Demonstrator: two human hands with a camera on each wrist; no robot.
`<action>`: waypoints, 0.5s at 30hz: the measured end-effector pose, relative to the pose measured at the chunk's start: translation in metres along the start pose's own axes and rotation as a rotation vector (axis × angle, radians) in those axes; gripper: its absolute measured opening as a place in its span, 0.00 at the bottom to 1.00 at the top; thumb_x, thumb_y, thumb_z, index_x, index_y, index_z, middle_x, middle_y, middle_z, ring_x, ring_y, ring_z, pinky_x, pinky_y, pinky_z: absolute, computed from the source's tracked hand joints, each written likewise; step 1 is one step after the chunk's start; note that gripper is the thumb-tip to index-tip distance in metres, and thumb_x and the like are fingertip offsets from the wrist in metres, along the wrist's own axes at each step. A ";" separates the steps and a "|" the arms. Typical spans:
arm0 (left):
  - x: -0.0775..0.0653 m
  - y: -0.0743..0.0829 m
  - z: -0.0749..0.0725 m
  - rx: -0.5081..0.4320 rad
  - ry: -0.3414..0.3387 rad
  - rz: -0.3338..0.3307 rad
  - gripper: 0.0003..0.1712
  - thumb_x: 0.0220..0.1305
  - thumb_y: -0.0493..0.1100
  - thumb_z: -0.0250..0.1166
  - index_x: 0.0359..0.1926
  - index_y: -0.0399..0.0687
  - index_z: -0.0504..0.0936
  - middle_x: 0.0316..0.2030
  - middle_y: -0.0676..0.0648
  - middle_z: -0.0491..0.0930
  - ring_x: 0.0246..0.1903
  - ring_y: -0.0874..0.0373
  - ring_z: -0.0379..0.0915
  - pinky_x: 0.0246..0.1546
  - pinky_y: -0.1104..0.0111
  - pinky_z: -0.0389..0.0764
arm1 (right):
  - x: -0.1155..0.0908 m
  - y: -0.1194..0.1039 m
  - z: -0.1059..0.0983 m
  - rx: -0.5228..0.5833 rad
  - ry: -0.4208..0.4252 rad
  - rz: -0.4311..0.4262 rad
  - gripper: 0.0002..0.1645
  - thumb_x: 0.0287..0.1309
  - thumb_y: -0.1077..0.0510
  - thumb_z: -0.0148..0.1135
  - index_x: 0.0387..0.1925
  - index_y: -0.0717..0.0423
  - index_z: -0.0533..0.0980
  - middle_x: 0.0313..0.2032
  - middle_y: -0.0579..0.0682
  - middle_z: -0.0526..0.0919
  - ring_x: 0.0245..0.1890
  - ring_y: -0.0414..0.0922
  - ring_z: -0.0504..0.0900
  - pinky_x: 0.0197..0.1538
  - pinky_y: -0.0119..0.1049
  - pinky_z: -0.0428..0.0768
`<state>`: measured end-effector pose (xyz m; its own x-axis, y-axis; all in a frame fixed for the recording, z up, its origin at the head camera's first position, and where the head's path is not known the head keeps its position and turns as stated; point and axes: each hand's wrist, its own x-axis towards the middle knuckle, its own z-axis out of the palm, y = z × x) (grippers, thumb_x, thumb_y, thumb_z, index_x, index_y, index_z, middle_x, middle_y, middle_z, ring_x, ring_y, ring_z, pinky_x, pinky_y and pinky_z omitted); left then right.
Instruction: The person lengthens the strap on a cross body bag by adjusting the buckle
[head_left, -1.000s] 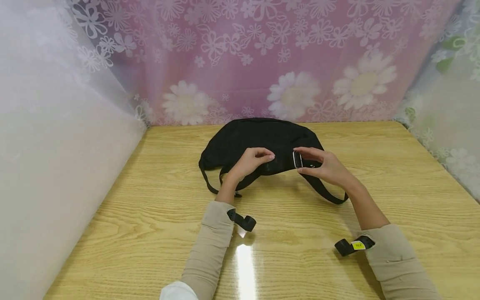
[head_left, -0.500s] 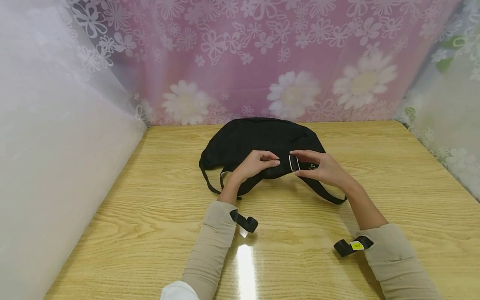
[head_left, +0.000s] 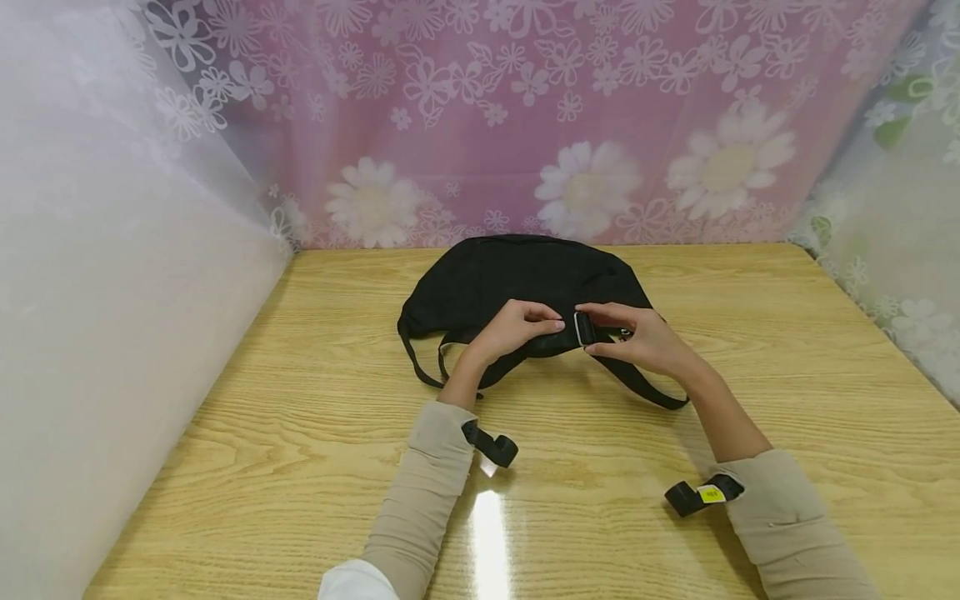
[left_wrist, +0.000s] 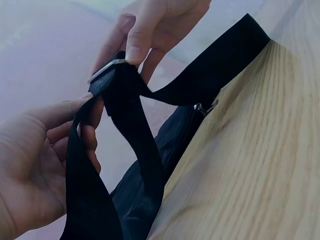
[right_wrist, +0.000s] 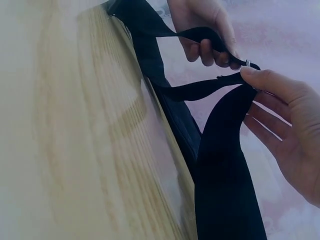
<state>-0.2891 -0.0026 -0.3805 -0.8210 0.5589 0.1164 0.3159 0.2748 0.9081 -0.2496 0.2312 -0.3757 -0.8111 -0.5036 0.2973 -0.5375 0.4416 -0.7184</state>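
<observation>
A black waist bag (head_left: 517, 267) lies on the table, its webbing strap (head_left: 651, 392) looping toward the front. Held above the table is the strap's silver slide buckle (left_wrist: 107, 70), which my right hand (head_left: 648, 337) pinches by its edges between thumb and fingers. My left hand (head_left: 506, 333) pinches the strap just left of the buckle. In the left wrist view the strap runs down from the left hand's fingertips, and a second length hangs under the buckle. The right wrist view has both hands close together at the buckle, the right thumb (right_wrist: 265, 80) on it.
The wood-grain table (head_left: 300, 467) carries the bag near its back edge. A pink flowered curtain (head_left: 480, 125) hangs behind, with pale sheets at the left (head_left: 135, 250) and right (head_left: 900, 250). A small metal zip fitting (left_wrist: 205, 107) shows on the bag's edge.
My left hand has moved slightly right, and my right hand has brought the buckle slightly left and down, narrowing the gap between them. The bag has stayed nearly still.
</observation>
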 end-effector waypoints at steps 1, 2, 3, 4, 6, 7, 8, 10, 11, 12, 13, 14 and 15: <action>0.000 0.001 0.001 -0.001 -0.003 0.006 0.13 0.62 0.42 0.61 0.43 0.39 0.82 0.38 0.48 0.80 0.39 0.60 0.74 0.40 0.73 0.74 | 0.000 0.000 0.001 -0.002 -0.002 -0.005 0.33 0.51 0.61 0.68 0.60 0.57 0.69 0.54 0.57 0.74 0.51 0.54 0.73 0.48 0.54 0.72; 0.000 0.001 0.001 -0.001 -0.005 0.013 0.12 0.62 0.42 0.61 0.43 0.39 0.82 0.38 0.48 0.80 0.39 0.60 0.75 0.40 0.73 0.74 | 0.001 -0.001 0.001 -0.006 -0.003 -0.011 0.33 0.51 0.61 0.68 0.60 0.57 0.69 0.53 0.57 0.74 0.51 0.53 0.74 0.48 0.54 0.72; 0.001 0.002 0.002 -0.002 -0.007 0.018 0.12 0.63 0.42 0.61 0.43 0.39 0.82 0.38 0.49 0.80 0.39 0.60 0.75 0.40 0.73 0.74 | 0.001 -0.001 0.002 -0.007 -0.005 -0.021 0.33 0.50 0.62 0.68 0.60 0.58 0.69 0.53 0.57 0.75 0.50 0.52 0.75 0.48 0.54 0.72; 0.001 0.002 0.003 -0.004 -0.010 0.024 0.12 0.63 0.42 0.61 0.43 0.39 0.82 0.37 0.49 0.80 0.39 0.60 0.75 0.41 0.73 0.74 | 0.002 -0.002 0.002 -0.012 -0.005 -0.030 0.33 0.50 0.62 0.68 0.60 0.58 0.69 0.52 0.57 0.75 0.49 0.52 0.76 0.48 0.53 0.72; 0.001 0.002 0.003 -0.012 -0.016 0.031 0.13 0.63 0.43 0.61 0.43 0.40 0.82 0.37 0.49 0.80 0.39 0.60 0.75 0.41 0.72 0.74 | 0.002 -0.002 0.003 -0.019 0.000 -0.051 0.33 0.49 0.63 0.68 0.59 0.59 0.69 0.51 0.57 0.76 0.48 0.51 0.77 0.47 0.53 0.73; 0.001 0.002 0.002 -0.015 -0.021 0.031 0.13 0.63 0.44 0.61 0.43 0.40 0.82 0.38 0.49 0.80 0.40 0.60 0.75 0.42 0.72 0.74 | 0.002 -0.002 0.003 -0.025 0.004 -0.057 0.33 0.49 0.63 0.68 0.59 0.59 0.69 0.50 0.57 0.76 0.47 0.50 0.77 0.47 0.53 0.73; 0.001 0.001 0.001 -0.017 -0.025 0.027 0.13 0.63 0.44 0.61 0.44 0.41 0.82 0.38 0.49 0.80 0.41 0.60 0.74 0.42 0.71 0.73 | 0.002 -0.002 0.003 -0.028 0.010 -0.063 0.34 0.49 0.64 0.69 0.59 0.60 0.70 0.50 0.57 0.76 0.47 0.50 0.77 0.46 0.53 0.73; 0.001 0.000 -0.001 -0.011 -0.038 0.014 0.15 0.63 0.46 0.60 0.45 0.42 0.81 0.40 0.50 0.79 0.42 0.60 0.74 0.44 0.70 0.73 | 0.002 -0.002 0.002 -0.029 0.018 -0.065 0.34 0.49 0.64 0.68 0.59 0.59 0.69 0.50 0.56 0.76 0.47 0.48 0.77 0.45 0.52 0.74; 0.000 -0.001 -0.002 -0.006 -0.045 0.003 0.15 0.64 0.46 0.60 0.46 0.42 0.81 0.41 0.50 0.78 0.43 0.60 0.73 0.44 0.70 0.73 | 0.002 -0.002 0.001 -0.027 0.021 -0.065 0.34 0.49 0.64 0.68 0.59 0.59 0.69 0.50 0.56 0.76 0.47 0.47 0.77 0.45 0.51 0.74; 0.000 -0.002 -0.004 -0.002 -0.052 -0.011 0.15 0.64 0.47 0.60 0.47 0.42 0.80 0.42 0.50 0.78 0.44 0.60 0.73 0.45 0.69 0.72 | 0.002 -0.001 0.000 -0.023 0.023 -0.061 0.34 0.49 0.64 0.68 0.60 0.59 0.69 0.51 0.55 0.76 0.48 0.46 0.76 0.45 0.51 0.74; -0.001 -0.003 -0.005 -0.002 -0.059 -0.026 0.16 0.64 0.47 0.60 0.48 0.42 0.80 0.43 0.50 0.78 0.44 0.60 0.72 0.46 0.69 0.72 | 0.002 -0.001 -0.001 -0.015 0.023 -0.056 0.34 0.49 0.65 0.68 0.60 0.59 0.69 0.52 0.55 0.75 0.48 0.44 0.76 0.46 0.50 0.74; -0.001 -0.003 -0.007 0.003 -0.064 -0.038 0.16 0.64 0.46 0.59 0.48 0.42 0.80 0.43 0.50 0.77 0.45 0.60 0.72 0.46 0.68 0.72 | 0.002 0.000 -0.002 -0.005 0.024 -0.053 0.34 0.49 0.65 0.68 0.60 0.59 0.69 0.52 0.55 0.75 0.49 0.43 0.76 0.47 0.50 0.74; -0.002 -0.004 -0.008 0.008 -0.064 -0.047 0.15 0.65 0.45 0.59 0.48 0.42 0.79 0.43 0.49 0.77 0.44 0.59 0.72 0.46 0.68 0.72 | 0.002 0.000 -0.002 0.003 0.024 -0.050 0.34 0.50 0.65 0.68 0.60 0.58 0.69 0.53 0.55 0.75 0.49 0.43 0.75 0.47 0.50 0.73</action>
<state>-0.2925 -0.0111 -0.3808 -0.8029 0.5942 0.0477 0.2820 0.3080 0.9086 -0.2513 0.2321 -0.3737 -0.7884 -0.5071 0.3482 -0.5772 0.4141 -0.7038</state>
